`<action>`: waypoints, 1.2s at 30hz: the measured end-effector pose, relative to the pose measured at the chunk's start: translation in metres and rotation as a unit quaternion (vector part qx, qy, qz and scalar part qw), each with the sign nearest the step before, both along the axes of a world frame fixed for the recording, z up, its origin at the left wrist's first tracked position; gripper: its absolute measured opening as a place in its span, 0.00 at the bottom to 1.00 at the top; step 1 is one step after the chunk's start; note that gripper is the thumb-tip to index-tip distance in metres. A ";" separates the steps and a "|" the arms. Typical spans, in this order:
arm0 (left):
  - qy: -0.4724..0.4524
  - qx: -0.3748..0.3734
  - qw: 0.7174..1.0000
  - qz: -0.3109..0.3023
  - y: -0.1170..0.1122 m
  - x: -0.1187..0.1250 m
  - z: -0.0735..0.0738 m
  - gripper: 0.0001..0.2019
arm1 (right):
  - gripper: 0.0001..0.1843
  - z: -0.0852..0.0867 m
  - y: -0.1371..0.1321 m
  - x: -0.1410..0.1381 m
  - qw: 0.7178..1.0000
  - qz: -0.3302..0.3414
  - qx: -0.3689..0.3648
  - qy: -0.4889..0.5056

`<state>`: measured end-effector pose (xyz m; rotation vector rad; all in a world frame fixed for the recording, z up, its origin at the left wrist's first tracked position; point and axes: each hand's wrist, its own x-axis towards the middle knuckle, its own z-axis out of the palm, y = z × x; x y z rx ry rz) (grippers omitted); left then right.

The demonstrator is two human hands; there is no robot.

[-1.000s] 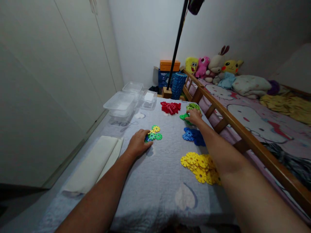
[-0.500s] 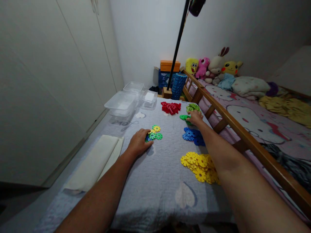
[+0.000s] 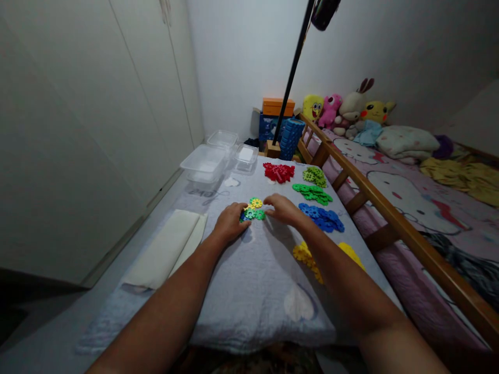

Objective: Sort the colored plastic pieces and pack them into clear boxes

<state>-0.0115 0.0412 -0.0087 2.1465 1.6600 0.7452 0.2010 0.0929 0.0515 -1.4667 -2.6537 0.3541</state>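
My left hand (image 3: 230,222) lies curled over the left side of a small cluster of joined plastic discs (image 3: 254,209), yellow, green and blue, on the grey quilt (image 3: 253,291). My right hand (image 3: 284,208) reaches to the cluster's right edge with its fingers pinched together; what they pinch is hidden. Sorted piles of discs lie to the right: red (image 3: 278,172), light green (image 3: 315,176), green (image 3: 314,193), blue (image 3: 323,218) and yellow (image 3: 306,254). My right forearm partly covers the yellow pile.
Clear plastic containers (image 3: 205,163) stand at the quilt's far left corner. A folded white cloth (image 3: 167,248) lies to the left. A wooden bed rail (image 3: 390,218) runs along the right. A black pole (image 3: 292,78), boxes and plush toys (image 3: 346,106) are at the back.
My right hand has left the green pile and come back left to the small cluster. My left hand has stayed on the cluster. The view has shifted slightly.
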 end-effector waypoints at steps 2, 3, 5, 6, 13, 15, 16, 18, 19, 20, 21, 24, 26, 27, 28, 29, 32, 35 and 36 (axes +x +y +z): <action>0.003 -0.001 1.000 -0.001 0.000 0.000 0.000 0.25 | 0.21 -0.007 -0.014 -0.015 1.000 -0.011 -0.007 -0.017; 0.006 -0.003 1.000 -0.001 0.000 0.000 0.000 0.25 | 0.22 -0.011 -0.019 -0.021 0.999 -0.024 -0.008 -0.027; 0.011 -0.003 1.000 -0.002 0.000 0.001 0.001 0.24 | 0.24 -0.017 -0.026 -0.030 0.998 -0.057 -0.002 -0.041; 0.012 -0.002 1.000 -0.003 0.000 0.001 0.001 0.23 | 0.23 -0.019 -0.028 -0.032 0.997 -0.071 0.002 -0.044; 0.014 0.009 1.000 -0.005 0.000 0.000 0.000 0.22 | 0.19 -0.022 -0.023 -0.029 0.996 -0.077 -0.010 -0.051; 0.016 0.010 1.000 -0.005 0.000 0.000 -0.001 0.22 | 0.19 -0.022 -0.022 -0.025 0.996 -0.075 -0.009 -0.052; 0.016 0.010 1.000 -0.005 0.000 0.000 -0.001 0.22 | 0.19 -0.022 -0.021 -0.023 0.996 -0.073 -0.007 -0.052; 0.015 0.010 1.000 -0.006 0.001 0.000 -0.001 0.21 | 0.18 -0.021 -0.020 -0.018 0.997 -0.064 -0.003 -0.053; 0.015 0.010 1.000 -0.007 0.001 0.000 -0.002 0.21 | 0.17 -0.020 -0.019 -0.015 0.997 -0.059 -0.002 -0.055; 0.014 0.010 1.000 -0.008 0.001 0.000 -0.002 0.21 | 0.17 -0.018 -0.017 -0.010 0.997 -0.054 -0.002 -0.057; 0.013 0.010 1.000 -0.009 0.001 0.000 -0.002 0.21 | 0.17 -0.016 -0.014 -0.005 0.997 -0.052 -0.002 -0.060; 0.012 0.010 1.000 -0.008 0.002 0.000 -0.003 0.21 | 0.18 -0.007 0.001 0.018 0.995 -0.064 0.013 -0.072; 0.010 0.010 1.000 -0.009 0.003 -0.001 -0.005 0.20 | 0.19 -0.002 0.015 0.038 0.992 -0.089 0.036 -0.080; 0.009 0.011 1.000 -0.009 0.003 -0.001 -0.006 0.20 | 0.19 0.000 0.023 0.049 0.990 -0.106 0.051 -0.083; 0.008 0.012 1.000 -0.010 0.003 -0.002 -0.007 0.20 | 0.19 0.002 0.031 0.060 0.986 -0.132 0.064 -0.085; 0.008 0.014 1.000 -0.011 0.004 -0.002 -0.008 0.20 | 0.18 0.002 0.039 0.071 0.980 -0.160 0.077 -0.085; 0.009 0.013 1.000 -0.012 0.005 -0.002 -0.010 0.20 | 0.17 0.000 0.061 0.102 0.957 -0.256 0.113 -0.075; 0.007 0.010 1.000 -0.012 0.005 -0.002 -0.008 0.20 | 0.17 -0.004 0.078 0.127 0.934 -0.323 0.135 -0.064; 0.007 0.009 1.000 -0.012 0.004 -0.002 -0.007 0.20 | 0.18 -0.005 0.082 0.133 0.930 -0.336 0.137 -0.062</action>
